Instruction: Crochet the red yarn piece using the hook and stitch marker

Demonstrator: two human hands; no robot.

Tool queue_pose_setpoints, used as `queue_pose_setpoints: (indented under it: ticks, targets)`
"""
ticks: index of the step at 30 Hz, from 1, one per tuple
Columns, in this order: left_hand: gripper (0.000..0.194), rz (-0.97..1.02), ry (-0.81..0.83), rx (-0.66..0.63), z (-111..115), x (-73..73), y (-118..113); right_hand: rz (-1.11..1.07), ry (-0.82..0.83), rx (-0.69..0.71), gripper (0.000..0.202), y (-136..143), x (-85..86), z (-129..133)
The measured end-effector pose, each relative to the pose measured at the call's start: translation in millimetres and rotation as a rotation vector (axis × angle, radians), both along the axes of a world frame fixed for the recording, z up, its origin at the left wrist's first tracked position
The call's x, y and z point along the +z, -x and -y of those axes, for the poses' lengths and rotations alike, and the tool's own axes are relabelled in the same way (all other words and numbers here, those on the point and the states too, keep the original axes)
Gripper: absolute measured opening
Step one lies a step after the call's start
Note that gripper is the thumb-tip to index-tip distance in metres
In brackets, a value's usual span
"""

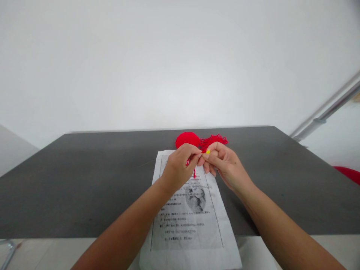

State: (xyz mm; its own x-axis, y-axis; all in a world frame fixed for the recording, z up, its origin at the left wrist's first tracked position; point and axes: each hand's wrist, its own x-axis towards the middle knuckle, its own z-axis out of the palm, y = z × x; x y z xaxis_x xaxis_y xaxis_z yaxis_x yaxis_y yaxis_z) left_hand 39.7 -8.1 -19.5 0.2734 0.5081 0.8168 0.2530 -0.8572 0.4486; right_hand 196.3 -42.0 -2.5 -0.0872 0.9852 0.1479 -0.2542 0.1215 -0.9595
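Note:
Over the top part of a printed paper sheet [191, 221], my two hands meet fingertip to fingertip. My left hand [181, 163] is pinched on red yarn [194, 173], and a short end hangs below its fingers. My right hand [222, 161] pinches a small yellow piece [207, 152] between thumb and forefinger, close to the left fingertips. Behind the hands lie a round red ball of yarn [187, 139] and, to its right, a loose tangle of red yarn [215, 140]. The fingers partly hide the yarn between them.
The dark grey table [84, 180] reaches back to a white wall. The sheet hangs past the table's front edge. A metal pole [337, 103] slants at the right, with a red object [348, 173] beyond the right edge.

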Motion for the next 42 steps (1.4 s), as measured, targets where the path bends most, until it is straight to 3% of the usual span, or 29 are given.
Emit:
queue_pose_setpoints:
  ticks: [8,14,25,29,34,42]
  targets:
    - [0.016,-0.017,-0.338,-0.067,-1.6,6.3,6.6,-0.067,-0.126,0.141,0.03,-6.1,0.2,3.0]
    - [0.013,-0.044,-0.451,-0.099,-2.8,7.3,11.8,-0.072,-0.114,0.225,0.025,-11.3,2.6,4.8]
    - [0.012,-0.082,-0.46,-0.138,-2.0,7.1,12.9,0.081,-0.127,0.178,0.03,-18.0,12.0,7.3]
    - [0.011,-0.042,-0.417,-0.129,-1.9,8.6,10.6,0.088,-0.165,0.223,0.027,-18.9,13.7,8.3]
    - [0.011,-0.027,-0.338,-0.098,-2.5,9.5,8.4,0.079,-0.119,0.23,0.032,-17.8,12.3,7.4]
    - [0.008,-0.115,-0.388,-0.107,-5.6,9.5,9.8,0.121,-0.082,0.194,0.041,-16.1,8.2,3.8]
